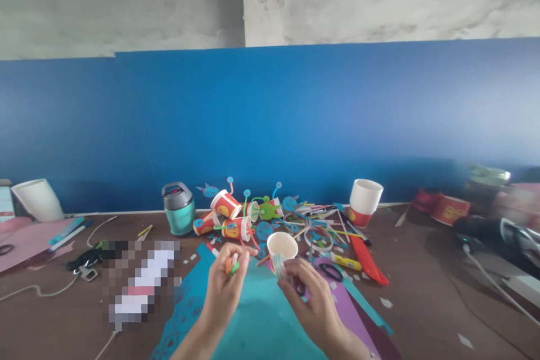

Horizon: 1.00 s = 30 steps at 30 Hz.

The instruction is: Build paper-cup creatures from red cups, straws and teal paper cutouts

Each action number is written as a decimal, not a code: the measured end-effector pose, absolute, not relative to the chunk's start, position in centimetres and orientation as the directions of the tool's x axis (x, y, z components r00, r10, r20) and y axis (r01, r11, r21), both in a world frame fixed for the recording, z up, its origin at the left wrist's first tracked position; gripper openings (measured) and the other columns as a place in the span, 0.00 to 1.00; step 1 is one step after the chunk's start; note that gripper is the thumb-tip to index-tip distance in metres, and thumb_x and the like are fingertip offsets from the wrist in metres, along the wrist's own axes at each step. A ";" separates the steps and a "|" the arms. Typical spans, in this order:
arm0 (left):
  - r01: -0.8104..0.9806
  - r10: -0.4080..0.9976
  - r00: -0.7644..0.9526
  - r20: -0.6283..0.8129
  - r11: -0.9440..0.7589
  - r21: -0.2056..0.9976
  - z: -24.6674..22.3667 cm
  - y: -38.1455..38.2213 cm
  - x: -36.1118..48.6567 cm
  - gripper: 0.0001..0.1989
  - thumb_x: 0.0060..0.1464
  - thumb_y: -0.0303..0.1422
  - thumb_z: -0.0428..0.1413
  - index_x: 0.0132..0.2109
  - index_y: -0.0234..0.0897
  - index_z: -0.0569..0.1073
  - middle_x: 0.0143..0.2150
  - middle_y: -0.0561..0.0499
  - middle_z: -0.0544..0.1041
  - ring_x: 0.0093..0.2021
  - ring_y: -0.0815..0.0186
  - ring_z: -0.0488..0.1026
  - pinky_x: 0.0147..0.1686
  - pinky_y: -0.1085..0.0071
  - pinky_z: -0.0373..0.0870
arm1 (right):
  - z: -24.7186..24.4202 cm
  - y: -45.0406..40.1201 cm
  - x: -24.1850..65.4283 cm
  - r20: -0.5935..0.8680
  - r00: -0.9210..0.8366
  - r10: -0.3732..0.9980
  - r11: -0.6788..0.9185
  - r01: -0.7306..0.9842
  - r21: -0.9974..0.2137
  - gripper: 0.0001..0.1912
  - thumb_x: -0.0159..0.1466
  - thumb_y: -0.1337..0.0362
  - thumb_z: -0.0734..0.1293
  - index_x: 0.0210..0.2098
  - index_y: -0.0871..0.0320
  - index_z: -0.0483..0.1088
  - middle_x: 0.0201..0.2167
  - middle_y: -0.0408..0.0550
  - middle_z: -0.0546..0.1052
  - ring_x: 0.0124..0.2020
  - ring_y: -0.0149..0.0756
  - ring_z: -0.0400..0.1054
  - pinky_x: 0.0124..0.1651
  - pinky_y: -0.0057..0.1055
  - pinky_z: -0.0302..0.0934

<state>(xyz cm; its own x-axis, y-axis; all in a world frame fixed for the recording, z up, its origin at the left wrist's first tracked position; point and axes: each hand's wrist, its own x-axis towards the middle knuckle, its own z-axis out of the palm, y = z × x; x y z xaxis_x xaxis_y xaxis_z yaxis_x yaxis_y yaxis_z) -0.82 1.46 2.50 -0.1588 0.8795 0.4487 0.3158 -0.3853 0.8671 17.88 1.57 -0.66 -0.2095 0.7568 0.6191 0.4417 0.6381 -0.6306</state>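
Forearms angled inward over the teal paper sheet (261, 315), the left hand (223, 287) has its grip pinched on short orange and green sticks (231, 265) while the right hand (314, 304) grasps a white paper cup (282, 247), decorated red cups (230, 216) heaped at twelve o'clock on the brown counter (422, 292).

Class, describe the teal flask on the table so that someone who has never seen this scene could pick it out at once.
Start at the blue wall behind the brown table. At its foot, just left of the heap of red paper cups, stands the teal flask. Unlike those cups lying on their sides, it is upright, rounded, with a grey lid and a handle arching over the top.
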 end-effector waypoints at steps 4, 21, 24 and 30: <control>0.309 0.893 -0.088 0.442 -0.397 0.864 2.2 1.6 -0.3 0.13 0.58 0.41 0.50 0.31 0.37 0.70 0.31 0.50 0.75 0.30 0.67 0.68 0.31 0.74 0.64 | -0.9 1.3 17.8 0.636 -0.246 0.732 0.678 0.362 -0.640 0.01 0.63 0.66 0.64 0.34 0.56 0.67 0.36 0.50 0.74 0.33 0.35 0.67 0.33 0.28 0.61; 0.303 0.905 -0.033 0.424 -0.395 0.867 1.8 1.9 -0.5 0.15 0.57 0.42 0.51 0.35 0.36 0.76 0.34 0.46 0.79 0.37 0.60 0.73 0.38 0.70 0.68 | -0.2 1.0 17.3 0.670 -0.261 0.695 0.719 0.280 -0.636 0.05 0.61 0.70 0.64 0.35 0.55 0.69 0.35 0.48 0.68 0.34 0.35 0.65 0.35 0.27 0.65; 0.289 0.909 -0.011 0.416 -0.395 0.872 1.5 1.9 -0.7 0.13 0.53 0.41 0.56 0.29 0.36 0.73 0.28 0.49 0.76 0.31 0.63 0.71 0.32 0.73 0.66 | -0.4 1.0 17.2 0.666 -0.256 0.701 0.713 0.283 -0.642 0.05 0.61 0.71 0.64 0.35 0.55 0.69 0.36 0.48 0.68 0.32 0.34 0.65 0.33 0.27 0.65; 0.277 0.931 0.054 0.362 -0.362 0.890 1.9 1.5 -0.8 0.15 0.58 0.41 0.51 0.31 0.36 0.73 0.26 0.52 0.71 0.28 0.67 0.65 0.29 0.74 0.62 | -0.8 1.2 17.2 0.644 -0.235 0.728 0.685 0.273 -0.675 0.05 0.60 0.71 0.64 0.35 0.55 0.68 0.37 0.49 0.69 0.33 0.34 0.66 0.33 0.26 0.65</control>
